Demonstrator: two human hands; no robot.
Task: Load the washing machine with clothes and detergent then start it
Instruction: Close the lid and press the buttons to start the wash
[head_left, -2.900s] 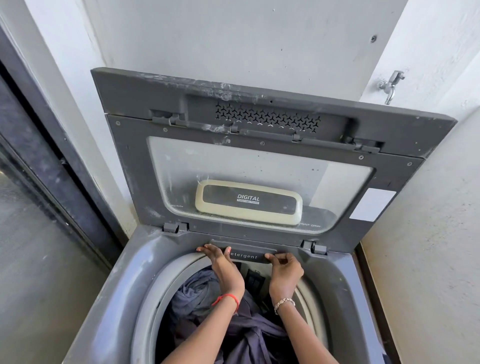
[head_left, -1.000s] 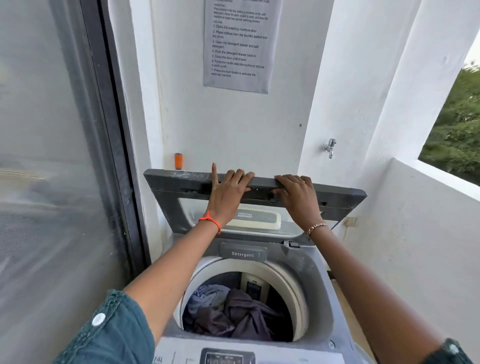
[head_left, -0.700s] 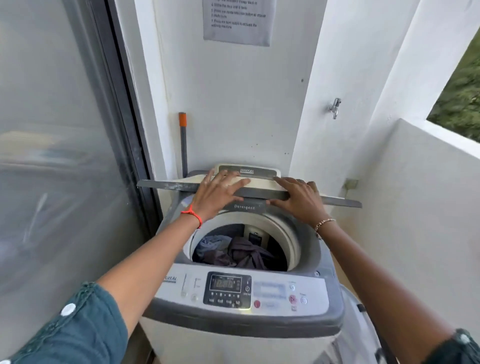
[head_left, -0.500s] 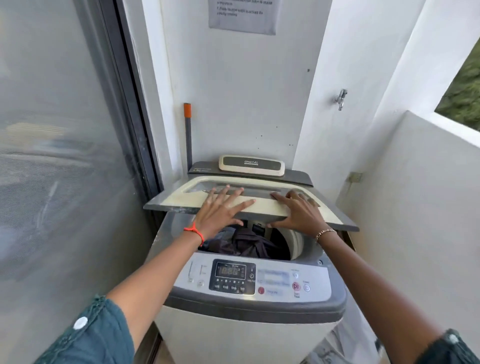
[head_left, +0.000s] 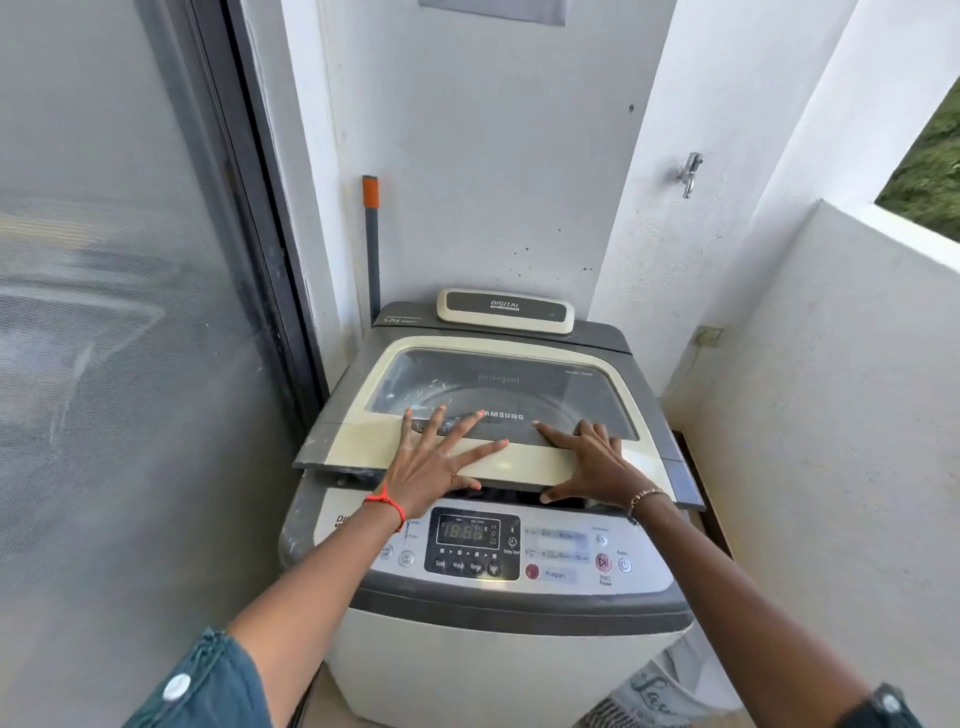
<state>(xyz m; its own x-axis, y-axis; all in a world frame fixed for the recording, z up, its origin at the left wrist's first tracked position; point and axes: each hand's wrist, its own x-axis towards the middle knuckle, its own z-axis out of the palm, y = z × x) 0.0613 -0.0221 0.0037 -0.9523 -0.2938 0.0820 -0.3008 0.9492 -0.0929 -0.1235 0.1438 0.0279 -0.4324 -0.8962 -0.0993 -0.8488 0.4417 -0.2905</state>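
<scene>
The top-loading washing machine (head_left: 483, 660) stands in a corner, grey and cream. Its lid (head_left: 498, 384), with a see-through window, is almost flat; a thin dark gap remains at its front edge. My left hand (head_left: 436, 462) lies flat on the lid's front left with fingers spread, thumb at the front edge. My right hand (head_left: 592, 462) rests flat on the front right, thumb under the edge. The control panel (head_left: 519, 551) below shows a lit display, a red program button and a start/pause button (head_left: 603, 562). The clothes inside are hidden by the lid.
A glass sliding door (head_left: 119, 338) with a dark frame runs close along the left. A grey pole with an orange tip (head_left: 371, 234) leans behind the machine. A tap (head_left: 690, 172) is on the back wall. A low white wall (head_left: 857, 395) closes the right; a patterned bag (head_left: 649, 696) sits by the machine's foot.
Both hands left the detergent drawer, took the upright lid and swung it down over the tub. It has gone from half lowered to nearly flat, covering the clothes.
</scene>
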